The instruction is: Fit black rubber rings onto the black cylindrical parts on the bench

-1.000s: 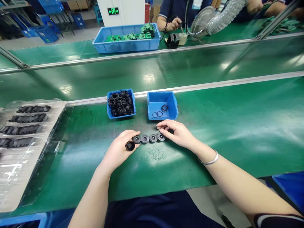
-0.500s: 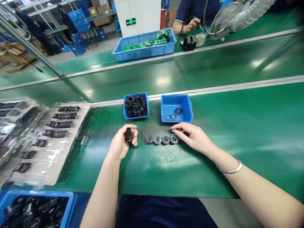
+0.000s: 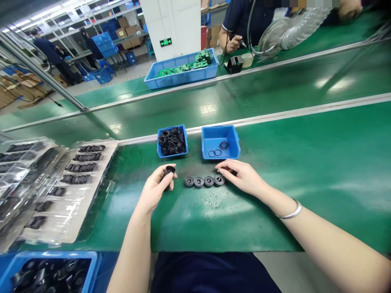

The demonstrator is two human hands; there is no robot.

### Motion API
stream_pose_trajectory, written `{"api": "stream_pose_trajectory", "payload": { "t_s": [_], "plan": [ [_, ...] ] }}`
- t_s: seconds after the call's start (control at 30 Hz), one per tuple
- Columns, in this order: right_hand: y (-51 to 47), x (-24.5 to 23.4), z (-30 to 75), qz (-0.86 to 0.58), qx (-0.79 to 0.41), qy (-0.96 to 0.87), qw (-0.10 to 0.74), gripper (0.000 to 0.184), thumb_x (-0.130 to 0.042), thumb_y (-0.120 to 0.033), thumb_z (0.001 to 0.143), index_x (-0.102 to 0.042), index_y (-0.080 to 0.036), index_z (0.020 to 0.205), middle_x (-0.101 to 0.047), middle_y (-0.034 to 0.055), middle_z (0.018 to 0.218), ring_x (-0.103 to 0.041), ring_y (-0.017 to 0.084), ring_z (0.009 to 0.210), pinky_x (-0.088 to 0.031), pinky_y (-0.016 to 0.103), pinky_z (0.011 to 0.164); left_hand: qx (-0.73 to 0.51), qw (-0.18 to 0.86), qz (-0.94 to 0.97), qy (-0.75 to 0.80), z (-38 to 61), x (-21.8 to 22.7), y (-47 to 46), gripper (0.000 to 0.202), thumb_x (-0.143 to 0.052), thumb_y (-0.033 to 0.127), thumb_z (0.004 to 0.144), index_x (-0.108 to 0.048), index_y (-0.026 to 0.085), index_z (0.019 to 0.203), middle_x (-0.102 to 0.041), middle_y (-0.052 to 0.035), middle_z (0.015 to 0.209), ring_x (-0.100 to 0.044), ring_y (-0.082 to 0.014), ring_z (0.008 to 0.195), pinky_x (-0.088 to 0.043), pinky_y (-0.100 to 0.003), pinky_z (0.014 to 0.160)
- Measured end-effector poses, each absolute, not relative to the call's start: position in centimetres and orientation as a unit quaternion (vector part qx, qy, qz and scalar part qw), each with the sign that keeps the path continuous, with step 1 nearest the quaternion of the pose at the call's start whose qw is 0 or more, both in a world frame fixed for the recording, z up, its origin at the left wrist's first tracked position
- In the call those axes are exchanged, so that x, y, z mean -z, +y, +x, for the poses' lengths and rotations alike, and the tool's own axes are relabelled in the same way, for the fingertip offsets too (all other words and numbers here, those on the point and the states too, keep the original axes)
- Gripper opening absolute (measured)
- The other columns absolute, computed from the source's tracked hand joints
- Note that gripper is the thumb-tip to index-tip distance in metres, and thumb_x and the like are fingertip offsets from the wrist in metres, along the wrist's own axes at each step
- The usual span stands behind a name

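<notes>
My left hand (image 3: 155,188) is wrapped round a black cylindrical barrel (image 3: 170,170), its round upper end tilted up beside my thumb. To the right of it, several round black ring-shaped parts (image 3: 198,182) stand in a row on the green work surface. My right hand (image 3: 240,176) hovers at the right end of this row, palm down. Its thumb and fingertips are drawn close together just above the last round part (image 3: 219,180); whatever is between them is too small or hidden to make out.
A blue bin of black rings (image 3: 172,141) and a blue bin with a few rings (image 3: 220,141) stand behind the row. Dark specks lie in front. Trays of black parts (image 3: 73,191) are at left, above a blue crate (image 3: 94,260). A co-worker's hand (image 3: 234,43) is across the bench.
My left hand has turned the black barrel, so its round end now faces up more and the thumb lies across it. The right hand stays by the row's right end. The view has shifted slightly.
</notes>
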State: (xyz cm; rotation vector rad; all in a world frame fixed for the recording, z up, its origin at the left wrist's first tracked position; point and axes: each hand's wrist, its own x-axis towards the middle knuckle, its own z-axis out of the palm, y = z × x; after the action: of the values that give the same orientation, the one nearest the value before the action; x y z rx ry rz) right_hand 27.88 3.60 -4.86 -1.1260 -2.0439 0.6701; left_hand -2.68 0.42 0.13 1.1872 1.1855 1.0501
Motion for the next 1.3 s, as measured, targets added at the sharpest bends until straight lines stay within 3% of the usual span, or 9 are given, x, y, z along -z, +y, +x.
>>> {"api": "stream_pose_trajectory", "payload": {
  "t_s": [0.1, 0.27, 0.37, 0.53, 0.8, 0.97, 1.07, 1.17, 1.3],
  "plan": [
    [3.6, 4.8, 27.9, -0.427, -0.262, -0.790, 0.353, 0.020, -0.053, -0.030, 0.097, -0.070, -0.020, 0.099, -0.074, 0.0078, 0.097, -0.068, 0.022, 0.083, -0.055, 0.035, 0.075, -0.444, 0.527, 0.516, 0.509, -3.1, -0.6, -0.2, 0.038, -0.069, 0.041, 0.087, -0.062, 0.019, 0.117, -0.067, -0.0031, 0.093, -0.053, -0.0080, 0.057, -0.042, -0.025, 0.060],
    [3.6, 4.7, 27.8, -0.436, -0.258, -0.790, 0.346, 0.021, -0.052, -0.030, 0.097, -0.070, -0.020, 0.099, -0.074, 0.0077, 0.096, -0.069, 0.022, 0.081, -0.054, 0.034, 0.069, -0.459, 0.575, 0.458, 0.499, -3.3, -0.3, -0.7, 0.036, -0.053, 0.052, 0.094, -0.054, 0.021, 0.112, -0.071, -0.0092, 0.103, -0.040, -0.0044, 0.041, -0.031, -0.023, 0.043],
    [3.6, 4.7, 27.8, -0.439, -0.259, -0.789, 0.343, 0.021, -0.052, -0.029, 0.096, -0.071, -0.019, 0.099, -0.074, 0.0079, 0.095, -0.068, 0.022, 0.079, -0.053, 0.034, 0.069, -0.434, 0.522, 0.496, 0.541, -3.2, 0.0, -0.7, 0.039, -0.053, 0.054, 0.093, -0.054, 0.020, 0.112, -0.070, -0.0089, 0.101, -0.043, -0.0052, 0.044, -0.037, -0.024, 0.047],
    [3.6, 4.8, 27.9, -0.429, -0.270, -0.791, 0.342, 0.021, -0.052, -0.026, 0.095, -0.071, -0.019, 0.099, -0.073, 0.0078, 0.096, -0.068, 0.021, 0.079, -0.053, 0.033, 0.070, -0.371, 0.428, 0.562, 0.602, -3.7, -0.4, -0.7, 0.040, -0.065, 0.046, 0.089, -0.059, 0.021, 0.120, -0.062, 0.0005, 0.085, -0.049, -0.0075, 0.050, -0.042, -0.025, 0.057],
    [3.6, 4.6, 27.9, -0.415, -0.260, -0.804, 0.338, 0.021, -0.052, -0.024, 0.095, -0.071, -0.017, 0.100, -0.072, 0.0072, 0.090, -0.066, 0.019, 0.075, -0.052, 0.031, 0.070, -0.137, 0.251, 0.716, 0.637, -2.5, -0.4, -0.7, 0.027, -0.065, 0.041, 0.085, -0.065, 0.026, 0.107, -0.065, -0.0012, 0.086, -0.058, -0.0183, 0.069, -0.041, -0.029, 0.065],
    [3.5, 4.9, 27.9, -0.420, -0.262, -0.799, 0.342, 0.019, -0.053, -0.022, 0.095, -0.071, -0.016, 0.100, -0.073, 0.0074, 0.093, -0.067, 0.019, 0.078, -0.052, 0.030, 0.069, -0.156, 0.274, 0.715, 0.624, -2.4, 0.6, -0.5, 0.043, -0.067, 0.040, 0.084, -0.059, 0.025, 0.124, -0.060, 0.0016, 0.081, -0.060, -0.0186, 0.076, -0.045, -0.029, 0.071],
    [3.4, 4.9, 27.8, -0.423, -0.264, -0.791, 0.354, 0.019, -0.053, -0.022, 0.096, -0.070, -0.017, 0.101, -0.073, 0.0071, 0.096, -0.067, 0.018, 0.080, -0.052, 0.029, 0.070, -0.263, 0.310, 0.665, 0.627, -3.7, 0.6, -1.4, 0.052, -0.069, 0.038, 0.084, -0.053, 0.026, 0.132, -0.057, 0.0023, 0.085, -0.058, -0.0164, 0.083, -0.047, -0.029, 0.082],
    [3.3, 4.7, 27.8, -0.423, -0.263, -0.787, 0.365, 0.018, -0.053, -0.022, 0.097, -0.070, -0.017, 0.102, -0.073, 0.0068, 0.098, -0.067, 0.018, 0.082, -0.052, 0.029, 0.073, -0.406, 0.446, 0.556, 0.572, -4.5, 0.4, -3.1, 0.050, -0.068, 0.034, 0.086, -0.053, 0.027, 0.133, -0.056, -0.0023, 0.106, -0.059, -0.0174, 0.098, -0.049, -0.033, 0.091],
    [3.3, 4.7, 27.7, -0.424, -0.249, -0.787, 0.372, 0.018, -0.053, -0.022, 0.097, -0.070, -0.017, 0.102, -0.073, 0.0070, 0.099, -0.067, 0.019, 0.083, -0.052, 0.030, 0.074, -0.453, 0.593, 0.455, 0.486, -3.1, 0.0, -5.4, 0.047, -0.069, 0.029, 0.089, -0.054, 0.027, 0.133, -0.055, -0.0055, 0.119, -0.060, -0.0269, 0.121, -0.046, -0.042, 0.106]
  ]
}}
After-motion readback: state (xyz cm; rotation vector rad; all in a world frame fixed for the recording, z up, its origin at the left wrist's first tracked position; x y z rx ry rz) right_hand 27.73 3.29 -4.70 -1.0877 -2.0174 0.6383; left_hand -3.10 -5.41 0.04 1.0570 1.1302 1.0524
